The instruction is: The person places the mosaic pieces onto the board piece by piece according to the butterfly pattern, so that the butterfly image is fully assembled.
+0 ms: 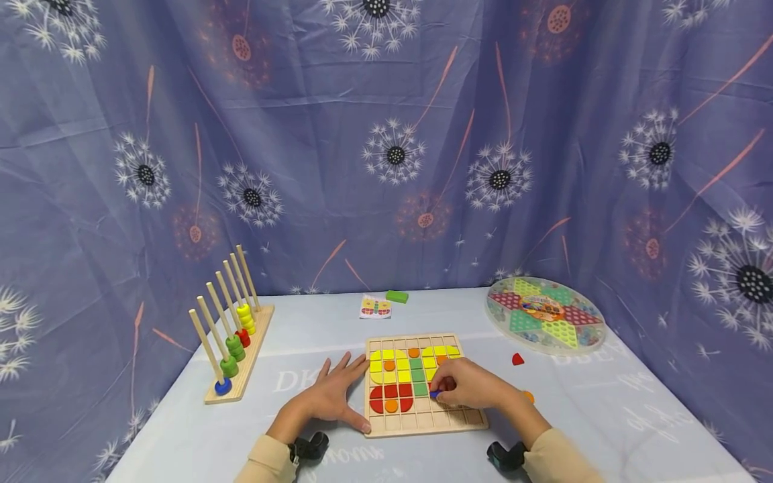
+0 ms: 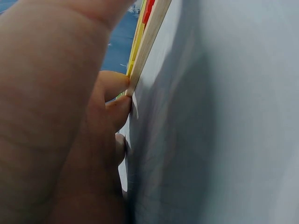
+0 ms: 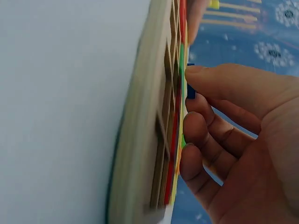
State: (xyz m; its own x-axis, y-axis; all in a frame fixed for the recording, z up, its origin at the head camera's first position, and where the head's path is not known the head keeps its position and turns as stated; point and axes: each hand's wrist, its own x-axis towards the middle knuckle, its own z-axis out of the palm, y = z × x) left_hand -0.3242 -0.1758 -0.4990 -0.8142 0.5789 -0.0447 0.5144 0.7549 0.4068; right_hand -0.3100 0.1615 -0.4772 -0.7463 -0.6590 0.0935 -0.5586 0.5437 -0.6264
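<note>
A wooden grid board [image 1: 425, 431] lies on the table with yellow, red, green and orange pieces set in a butterfly-like pattern. My left hand [image 1: 329, 396] rests beside its left edge with fingers spread, thumb at the near left corner and a fingertip touching the rim. Over the right half of the board, my right hand [image 1: 474, 384] pinches a small blue piece [image 3: 191, 87] between thumb and index finger, just above the grid. In the right wrist view its other fingers are loosely curled. The right hand covers part of the red and yellow pieces there.
A wooden peg stand [image 1: 250, 359] with colored beads stands at the left. A pattern card [image 1: 376, 308] and a green block [image 1: 396, 296] lie behind the board. At right are a round star-patterned game board [image 1: 580, 335], a loose red piece [image 1: 517, 359] and an orange piece [image 1: 529, 396].
</note>
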